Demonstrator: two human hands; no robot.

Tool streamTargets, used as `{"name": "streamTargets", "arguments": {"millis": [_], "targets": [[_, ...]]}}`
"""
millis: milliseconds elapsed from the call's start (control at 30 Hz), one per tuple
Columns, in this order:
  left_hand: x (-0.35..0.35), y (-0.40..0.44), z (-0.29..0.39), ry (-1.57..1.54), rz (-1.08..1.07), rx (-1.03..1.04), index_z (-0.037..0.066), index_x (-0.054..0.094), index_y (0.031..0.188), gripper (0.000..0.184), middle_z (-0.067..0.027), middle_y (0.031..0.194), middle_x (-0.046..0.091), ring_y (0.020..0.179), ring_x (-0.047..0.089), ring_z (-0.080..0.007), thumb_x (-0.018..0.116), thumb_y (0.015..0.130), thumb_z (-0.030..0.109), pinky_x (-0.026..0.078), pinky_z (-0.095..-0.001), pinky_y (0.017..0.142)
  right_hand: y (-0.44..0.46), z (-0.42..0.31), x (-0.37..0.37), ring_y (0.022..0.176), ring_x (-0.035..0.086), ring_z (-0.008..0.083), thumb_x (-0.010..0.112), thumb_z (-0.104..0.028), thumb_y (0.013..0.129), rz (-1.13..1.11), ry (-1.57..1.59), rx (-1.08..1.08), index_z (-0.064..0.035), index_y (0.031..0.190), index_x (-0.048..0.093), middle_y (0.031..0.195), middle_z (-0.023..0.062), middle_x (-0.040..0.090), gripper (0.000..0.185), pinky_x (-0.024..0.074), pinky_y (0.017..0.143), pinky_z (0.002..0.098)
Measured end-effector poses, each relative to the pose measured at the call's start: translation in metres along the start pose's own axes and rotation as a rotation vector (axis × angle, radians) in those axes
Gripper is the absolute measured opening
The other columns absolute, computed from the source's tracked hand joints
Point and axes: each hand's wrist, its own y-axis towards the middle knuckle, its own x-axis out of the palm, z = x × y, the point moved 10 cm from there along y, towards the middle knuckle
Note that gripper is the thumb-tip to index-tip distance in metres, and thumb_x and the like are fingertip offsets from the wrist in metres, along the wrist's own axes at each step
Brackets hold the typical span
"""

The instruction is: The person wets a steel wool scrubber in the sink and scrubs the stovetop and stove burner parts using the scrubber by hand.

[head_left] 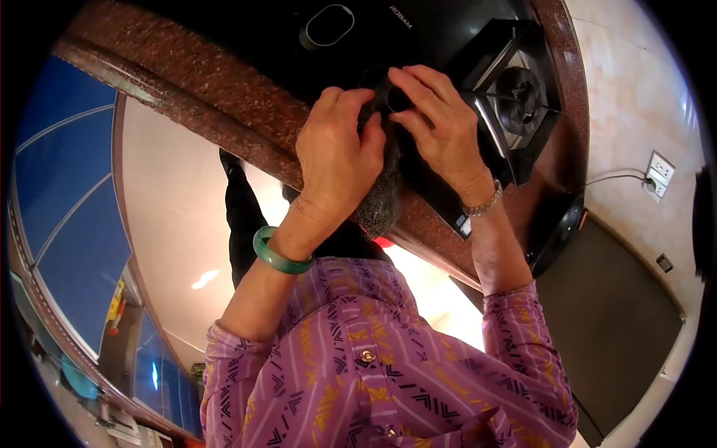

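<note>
Both hands meet over the front of a black stove top [441,30]. My left hand [340,142], above a green bangle, has its fingers curled together on a dark fuzzy thing [379,201] that hangs down over the counter edge. My right hand [441,123], with a bracelet at the wrist, pinches a small round black piece [397,98] between thumb and fingers. The dark piece lies close to the left fingertips. What the left fingertips hold is dark and hard to make out.
A burner with its black grate [519,97] is right of the hands. An oval-ringed knob [328,28] is at the top. The reddish stone counter edge [216,97] runs diagonally. A wall socket [659,175] with a cable and blue cabinets [75,194] stand at the sides.
</note>
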Motion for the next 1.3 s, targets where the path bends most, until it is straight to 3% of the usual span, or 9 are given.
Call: {"name": "streamTargets", "arguments": {"millis": [67,200,467,667,933,1300], "targets": [[0.000,-0.002,0.002,-0.034,0.046,0.027,0.002,0.064,0.095,0.019,-0.0119,0.086,0.059,0.076,0.061,-0.0330,0.065,0.077,0.005,0.049,-0.0408,0.062,0.001,0.002,0.000,0.096,0.062,0.0272,0.075,-0.009,0.076,-0.017,0.023,0.016,-0.0090,0.120,0.063,0.115,0.0117,0.059,0.046,0.0561,0.075,0.0306],[-0.001,0.005,0.005,0.002,0.065,0.071,0.002,0.064,0.097,0.018,-0.0128,0.087,0.060,0.071,0.061,-0.0323,0.064,0.079,0.000,0.048,-0.0367,0.061,0.002,0.006,0.001,0.089,0.062,0.0240,0.077,-0.009,0.073,-0.040,0.033,0.047,-0.0107,0.118,0.064,0.113,0.0105,0.059,0.047,0.0557,0.072,0.0288],[0.010,-0.015,0.003,-0.093,0.064,0.012,0.004,0.064,0.089,0.013,-0.0115,0.083,0.057,0.076,0.060,-0.0319,0.064,0.076,0.003,0.049,-0.0408,0.062,0.005,0.008,0.001,0.084,0.062,0.0216,0.078,-0.010,0.072,-0.073,0.045,0.064,-0.0119,0.118,0.065,0.111,0.0092,0.059,0.047,0.0552,0.069,0.0282],[-0.021,-0.004,-0.006,-0.070,0.231,-0.002,0.004,0.066,0.096,0.019,-0.0121,0.088,0.063,0.075,0.063,-0.0307,0.068,0.077,0.003,0.050,-0.0340,0.065,0.005,0.010,0.002,0.084,0.062,0.0211,0.077,-0.009,0.072,-0.090,0.072,0.088,-0.0108,0.118,0.064,0.112,0.0096,0.059,0.048,0.0547,0.068,0.0282],[-0.005,-0.004,0.007,0.026,0.135,0.055,0.004,0.064,0.103,0.027,-0.0133,0.090,0.063,0.084,0.062,-0.0323,0.069,0.077,0.006,0.051,-0.0389,0.070,0.010,0.006,0.003,0.087,0.062,0.0241,0.073,-0.006,0.075,-0.189,0.057,0.009,-0.0102,0.123,0.061,0.116,0.0102,0.056,0.049,0.0548,0.071,0.0300],[-0.001,-0.010,0.005,-0.028,0.141,0.026,0.000,0.064,0.094,0.017,-0.0151,0.085,0.064,0.081,0.062,-0.0343,0.066,0.077,0.003,0.050,-0.0401,0.070,0.007,0.004,0.001,0.087,0.063,0.0252,0.072,-0.008,0.078,-0.153,0.015,0.012,-0.0091,0.121,0.061,0.111,0.0103,0.058,0.045,0.0546,0.072,0.0307]]}}
